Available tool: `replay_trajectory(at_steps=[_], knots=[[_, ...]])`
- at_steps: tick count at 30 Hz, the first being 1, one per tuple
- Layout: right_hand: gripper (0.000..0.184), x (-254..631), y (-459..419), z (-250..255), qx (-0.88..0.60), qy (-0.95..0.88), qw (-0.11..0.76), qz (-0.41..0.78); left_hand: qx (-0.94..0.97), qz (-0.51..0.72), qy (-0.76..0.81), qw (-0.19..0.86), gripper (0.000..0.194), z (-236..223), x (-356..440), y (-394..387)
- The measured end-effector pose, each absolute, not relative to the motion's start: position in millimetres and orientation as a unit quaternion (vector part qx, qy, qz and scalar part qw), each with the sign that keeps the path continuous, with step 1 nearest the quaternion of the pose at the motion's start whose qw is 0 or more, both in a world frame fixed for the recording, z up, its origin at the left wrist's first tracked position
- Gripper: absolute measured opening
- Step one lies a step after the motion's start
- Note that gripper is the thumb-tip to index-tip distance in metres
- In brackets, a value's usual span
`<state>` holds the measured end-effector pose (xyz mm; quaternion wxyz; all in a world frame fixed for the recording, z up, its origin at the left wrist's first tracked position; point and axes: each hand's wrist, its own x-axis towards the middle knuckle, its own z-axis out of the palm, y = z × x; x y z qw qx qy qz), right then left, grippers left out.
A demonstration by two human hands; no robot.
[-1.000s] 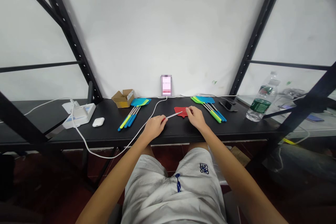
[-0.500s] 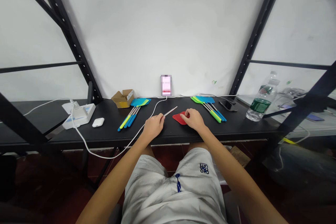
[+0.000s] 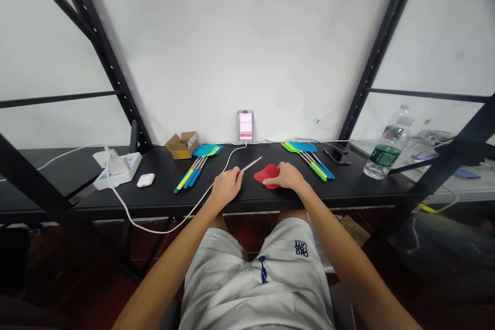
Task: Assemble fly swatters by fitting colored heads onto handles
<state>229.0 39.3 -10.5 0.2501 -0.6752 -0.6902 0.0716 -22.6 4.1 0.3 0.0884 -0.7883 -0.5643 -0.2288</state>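
Observation:
My left hand (image 3: 227, 185) is closed around a thin silver rod (image 3: 251, 164) that points up and to the right, its tip free in the air. My right hand (image 3: 286, 177) grips a red mesh swatter head (image 3: 266, 173) that lies on the black table (image 3: 162, 191), thumb and fingers on its right side. The rod and the red head are apart. Left of the hands lies a bundle of swatters (image 3: 197, 162) with blue and yellow-green handles. Another such bundle of swatters (image 3: 307, 157) lies to the right.
A phone (image 3: 245, 126) leans on the wall with a white cable (image 3: 154, 221) running off the table edge. A small cardboard box (image 3: 181, 145), a white charger block (image 3: 118, 169) and an earbud case (image 3: 145, 180) sit left. A water bottle (image 3: 386, 149) stands right.
The rod has come out of the red head. My left hand swung the rod up and left, while my right hand drew the red head toward me and turned it flat.

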Motion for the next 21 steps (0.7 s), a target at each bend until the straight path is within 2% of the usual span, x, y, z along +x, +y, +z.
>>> replay_trajectory(at_steps=[3, 6, 8, 11, 14, 21], knots=[[0.061, 241, 46, -10, -0.653, -0.682, 0.297, 0.14, -0.79, -0.237, -0.559, 0.087, 0.029, 0, -22, 5], [0.037, 249, 50, -12, -0.619, -0.635, 0.419, 0.197, -0.796, -0.246, -0.546, 0.086, 0.026, -1, -22, 5], [0.029, 249, 50, -13, -0.586, -0.581, 0.503, 0.257, -0.805, -0.249, -0.533, 0.084, 0.026, 0, -22, 5], [0.03, 244, 49, -9, -0.509, -0.511, 0.604, 0.339, -0.821, -0.254, -0.505, 0.083, 0.029, 1, -24, 4], [0.038, 236, 44, -4, -0.424, -0.477, 0.668, 0.384, -0.832, -0.259, -0.484, 0.078, 0.03, 2, -25, 3], [0.04, 228, 38, 1, -0.352, -0.458, 0.668, 0.469, -0.834, -0.276, -0.473, 0.073, 0.029, 0, -26, 3]])
